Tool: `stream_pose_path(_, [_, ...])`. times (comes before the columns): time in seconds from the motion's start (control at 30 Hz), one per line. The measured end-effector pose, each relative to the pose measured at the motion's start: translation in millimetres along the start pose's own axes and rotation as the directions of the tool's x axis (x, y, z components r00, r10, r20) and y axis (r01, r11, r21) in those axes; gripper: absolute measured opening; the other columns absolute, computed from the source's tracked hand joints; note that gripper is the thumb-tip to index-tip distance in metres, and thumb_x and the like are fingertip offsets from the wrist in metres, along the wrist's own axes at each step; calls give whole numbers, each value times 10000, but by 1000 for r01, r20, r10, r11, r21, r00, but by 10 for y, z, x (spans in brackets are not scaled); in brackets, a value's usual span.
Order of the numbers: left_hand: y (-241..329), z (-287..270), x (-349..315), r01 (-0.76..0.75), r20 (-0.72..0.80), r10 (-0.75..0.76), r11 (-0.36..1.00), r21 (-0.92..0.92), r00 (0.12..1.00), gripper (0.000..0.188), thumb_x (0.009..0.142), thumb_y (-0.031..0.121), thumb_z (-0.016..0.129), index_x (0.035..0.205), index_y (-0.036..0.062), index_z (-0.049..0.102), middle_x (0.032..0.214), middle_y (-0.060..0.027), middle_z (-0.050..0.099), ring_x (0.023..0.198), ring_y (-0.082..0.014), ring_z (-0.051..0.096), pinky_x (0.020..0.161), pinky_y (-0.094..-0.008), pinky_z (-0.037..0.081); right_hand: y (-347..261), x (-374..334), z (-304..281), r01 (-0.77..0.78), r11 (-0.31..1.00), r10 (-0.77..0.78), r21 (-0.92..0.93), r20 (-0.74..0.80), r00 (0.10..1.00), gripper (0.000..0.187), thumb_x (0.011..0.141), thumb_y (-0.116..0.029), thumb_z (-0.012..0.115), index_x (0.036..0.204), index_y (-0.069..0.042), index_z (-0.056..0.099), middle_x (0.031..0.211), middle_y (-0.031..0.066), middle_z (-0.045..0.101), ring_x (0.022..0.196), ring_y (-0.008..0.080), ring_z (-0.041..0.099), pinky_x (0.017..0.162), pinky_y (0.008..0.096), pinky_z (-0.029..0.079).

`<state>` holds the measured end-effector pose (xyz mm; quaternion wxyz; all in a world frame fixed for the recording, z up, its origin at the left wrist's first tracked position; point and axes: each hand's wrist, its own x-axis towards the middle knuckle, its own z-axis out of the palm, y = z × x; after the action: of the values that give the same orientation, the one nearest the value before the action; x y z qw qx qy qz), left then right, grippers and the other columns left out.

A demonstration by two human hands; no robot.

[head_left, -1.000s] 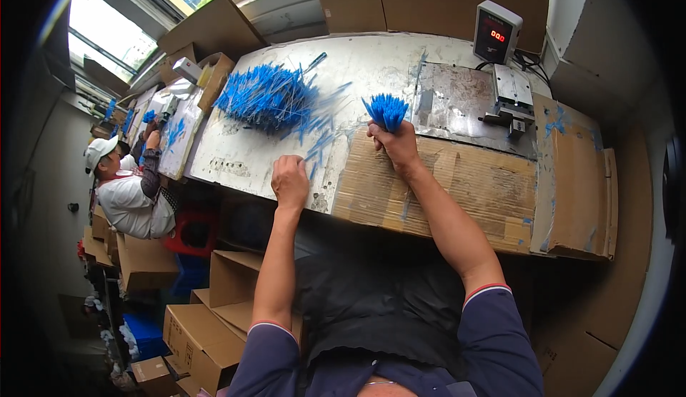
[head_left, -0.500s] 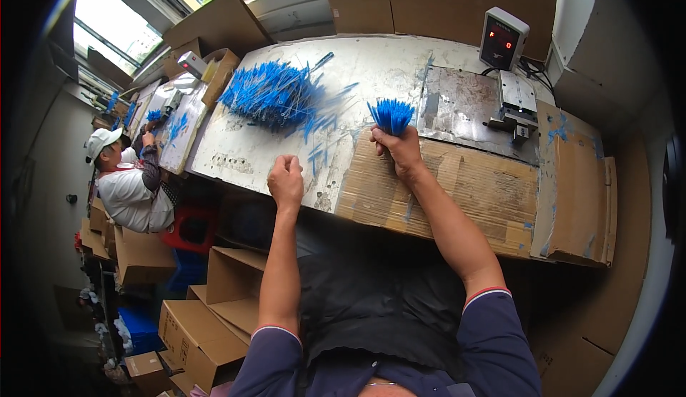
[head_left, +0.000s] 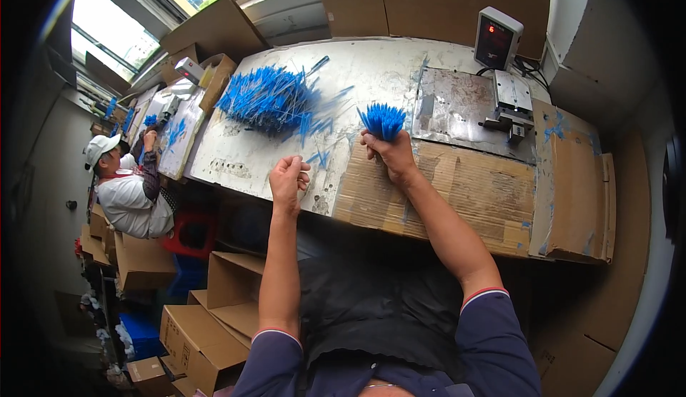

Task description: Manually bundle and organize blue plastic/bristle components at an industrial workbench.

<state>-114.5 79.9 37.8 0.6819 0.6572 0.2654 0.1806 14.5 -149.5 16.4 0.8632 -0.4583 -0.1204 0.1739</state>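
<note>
My right hand [head_left: 393,157] is closed around an upright bundle of thin blue-tipped strips [head_left: 383,120], above the near edge of the cardboard sheet. The bundle's tips fan out over the thumb; its lower part is hidden in the fist. To its left, my left hand [head_left: 288,184] is over the bench's front edge with fingers curled and thumb against them; whatever they may pinch cannot be made out. A big heap of the same strips [head_left: 264,98] lies beyond my left hand, and a few loose strips [head_left: 319,158] lie just past its fingers.
Flattened cardboard [head_left: 457,190] covers the bench's right front. Behind it are a stained metal plate [head_left: 454,104], a metal fixture [head_left: 511,100] and a box with a red display [head_left: 498,38]. A co-worker [head_left: 128,182] works at far left; open cartons [head_left: 204,333] stand below.
My right hand and the bundle have shifted slightly left. My left hand has turned so more of its curled fingers show. The red display reads differently.
</note>
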Motion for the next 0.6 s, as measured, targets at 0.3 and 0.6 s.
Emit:
stream_pose_path(0.3, [138,446,-215,-44,206,43,999,-2,978,154,1040,183,637,1078,34,643,876,-53,703,627,-72,604,522,-201,457,-120,0,-11,-339,898,309,280,147,940,297,930,-90,716,1198,15,641,912,103,732,658,115,651,630,277,553])
stream_pose_path(0.6, [147,771,-508,-152,345,83,973,176,935,138,1036,155,631,1076,25,653,873,-32,701,665,-59,595,558,-198,445,23,78,-123,-353,807,348,474,101,932,298,946,-111,704,1205,5,611,1014,154,733,678,132,655,651,320,568])
